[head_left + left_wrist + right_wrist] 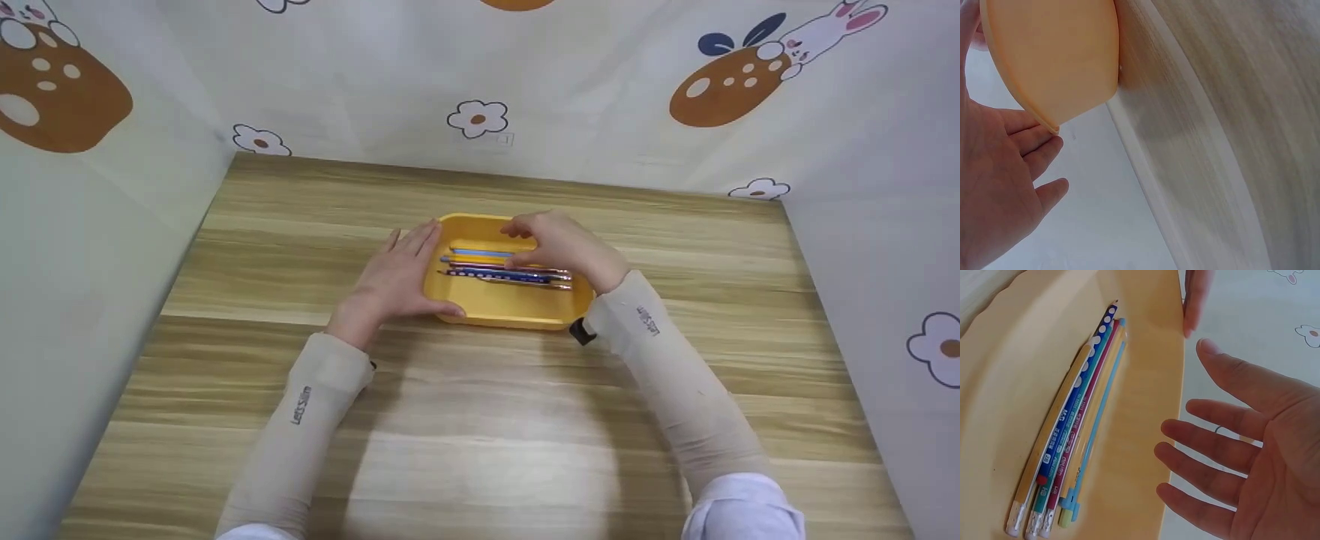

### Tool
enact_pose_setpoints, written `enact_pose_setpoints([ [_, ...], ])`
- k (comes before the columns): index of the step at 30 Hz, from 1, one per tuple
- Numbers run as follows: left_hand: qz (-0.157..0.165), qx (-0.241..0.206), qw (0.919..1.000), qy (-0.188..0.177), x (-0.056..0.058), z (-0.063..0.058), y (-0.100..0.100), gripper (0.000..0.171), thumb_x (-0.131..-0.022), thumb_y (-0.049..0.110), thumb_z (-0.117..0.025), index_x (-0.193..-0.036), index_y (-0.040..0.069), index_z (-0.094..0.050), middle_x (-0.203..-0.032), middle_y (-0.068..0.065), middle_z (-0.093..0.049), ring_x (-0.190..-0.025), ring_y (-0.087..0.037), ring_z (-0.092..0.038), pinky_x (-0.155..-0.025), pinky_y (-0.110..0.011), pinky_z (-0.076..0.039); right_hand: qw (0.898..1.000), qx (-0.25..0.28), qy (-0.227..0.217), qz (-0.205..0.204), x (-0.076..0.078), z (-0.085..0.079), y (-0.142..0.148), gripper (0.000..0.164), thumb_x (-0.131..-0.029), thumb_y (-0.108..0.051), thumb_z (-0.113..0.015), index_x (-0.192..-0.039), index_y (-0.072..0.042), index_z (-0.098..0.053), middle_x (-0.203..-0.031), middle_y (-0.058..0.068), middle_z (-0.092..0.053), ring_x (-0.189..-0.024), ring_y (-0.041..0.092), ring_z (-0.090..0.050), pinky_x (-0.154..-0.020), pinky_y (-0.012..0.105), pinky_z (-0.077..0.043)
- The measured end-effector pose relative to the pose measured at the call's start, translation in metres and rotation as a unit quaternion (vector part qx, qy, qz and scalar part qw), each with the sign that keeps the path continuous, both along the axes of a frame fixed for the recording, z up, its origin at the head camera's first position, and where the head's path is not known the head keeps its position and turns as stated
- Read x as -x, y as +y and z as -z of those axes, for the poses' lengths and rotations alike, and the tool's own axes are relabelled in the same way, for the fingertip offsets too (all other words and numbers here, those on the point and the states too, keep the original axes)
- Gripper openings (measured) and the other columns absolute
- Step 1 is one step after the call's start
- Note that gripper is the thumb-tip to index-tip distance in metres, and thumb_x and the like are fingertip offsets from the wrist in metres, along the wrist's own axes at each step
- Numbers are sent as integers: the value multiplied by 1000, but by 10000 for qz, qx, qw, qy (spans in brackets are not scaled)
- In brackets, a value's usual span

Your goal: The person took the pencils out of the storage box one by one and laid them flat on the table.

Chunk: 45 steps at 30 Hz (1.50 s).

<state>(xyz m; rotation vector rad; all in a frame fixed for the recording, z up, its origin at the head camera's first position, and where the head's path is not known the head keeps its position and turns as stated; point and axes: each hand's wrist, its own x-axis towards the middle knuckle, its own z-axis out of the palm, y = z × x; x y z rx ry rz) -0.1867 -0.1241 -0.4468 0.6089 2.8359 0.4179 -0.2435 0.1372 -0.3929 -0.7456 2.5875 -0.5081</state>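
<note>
A yellow plastic tray (pixel 510 309) holds several pencils and pens lying side by side. In the right wrist view these include a wood-coloured pencil (pixel 1053 430), a blue pencil with white dots (pixel 1085 367), a teal pencil, a maroon pencil (pixel 1080 415), and slim yellow and light blue pens. My left hand (pixel 394 281) rests against the tray's left end, fingers extended along the rim and thumb at the front edge. Over the right part of the tray is my right hand (pixel 566 244), its fingers spread and holding nothing; it partly hides the pencils in the head view.
The tray stands on a wood-grain table (pixel 480 420), toward its far side. Pale walls printed with flowers (pixel 478 119) and rabbits enclose the table at the back and both sides. A small black device (pixel 581 331) sits at my right wrist.
</note>
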Motion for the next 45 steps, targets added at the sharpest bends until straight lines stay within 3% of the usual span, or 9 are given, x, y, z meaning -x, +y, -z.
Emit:
enact_pose_setpoints([
  [7, -34, -34, 10000, -1, -1, -1, -1, 133, -69, 82, -66, -161, 6, -8, -170, -9, -9, -158, -25, -10, -129, -50, -3, 9988, 51, -391, -276, 6, 3, -11, 54, -91, -28, -73, -139, -6, -58, -137, 13, -63, -127, 31, -59, -112, 46, -46],
  [17, 24, 0, 10000, 54, -1, -2, -1, 132, -70, 84, -64, -160, 5, -9, -170, -9, -10, -157, -25, -10, -129, -50, -5, 9979, 96, -254, -589, 14, 7, -20, 53, -91, -28, -74, -137, -6, -60, -135, 12, -65, -123, 28, -62, -110, 44, -48],
  [24, 74, 112, 9998, 151, -2, -3, 0, 134, -68, 85, -64, -160, 5, -10, -169, -10, -11, -157, -25, -12, -129, -50, -6, 9968, -91, -457, -644, 16, 10, -19, 51, -92, -27, -72, -137, -8, -60, -137, 10, -64, -125, 28, -60, -110, 44, -48],
  [41, 54, 234, 9997, 46, -8, -5, 5, 134, -68, 87, -62, -161, 6, -7, -170, -9, -9, -157, -26, -11, -129, -50, -3, 9962, -242, 36, -831, 23, 17, -23, 45, -91, -27, -74, -131, -9, -65, -130, 9, -68, -117, 26, -64, -108, 42, -49],
  [45, 44, 174, 9998, 40, -8, -5, 5, 133, -69, 85, -63, -160, 5, -8, -170, -10, -9, -157, -26, -10, -129, -50, -3, 9963, -333, -97, -784, 24, 18, -23, 46, -90, -27, -75, -131, -9, -65, -130, 10, -68, -118, 26, -64, -108, 43, -49],
])
